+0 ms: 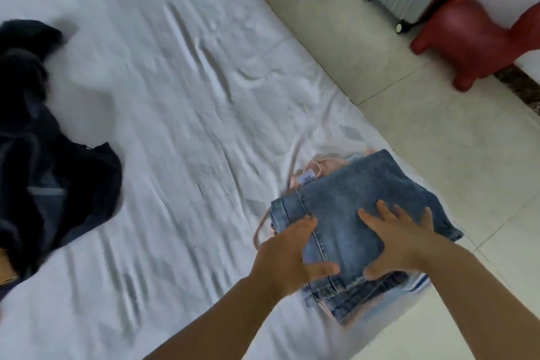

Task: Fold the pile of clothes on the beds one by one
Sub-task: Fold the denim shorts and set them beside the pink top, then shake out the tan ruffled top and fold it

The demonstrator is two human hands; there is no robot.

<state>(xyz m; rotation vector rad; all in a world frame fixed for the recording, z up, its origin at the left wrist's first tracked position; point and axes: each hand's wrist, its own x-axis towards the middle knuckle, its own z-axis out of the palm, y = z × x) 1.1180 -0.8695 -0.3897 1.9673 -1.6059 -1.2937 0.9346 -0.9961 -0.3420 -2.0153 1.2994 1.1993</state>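
Both hands work the folded jeans (359, 207), which sit atop a small stack at the bed (175, 82) edge nearest the floor: left hand (287, 254) grips the near-left side w/ thumb curled on top, right hand (400, 238) lies flat, fingers spread, pressing down. Risk: stack overhangs the edge, so uneven pressure or a sideways shove could slide it off, or skew the pink garment (314, 172) underneath. Count: 2 hands, 1 jeans, 1 pink garment, 1 dark unfolded pile (49, 184) well apart at left; layers below the jeans can't be counted.
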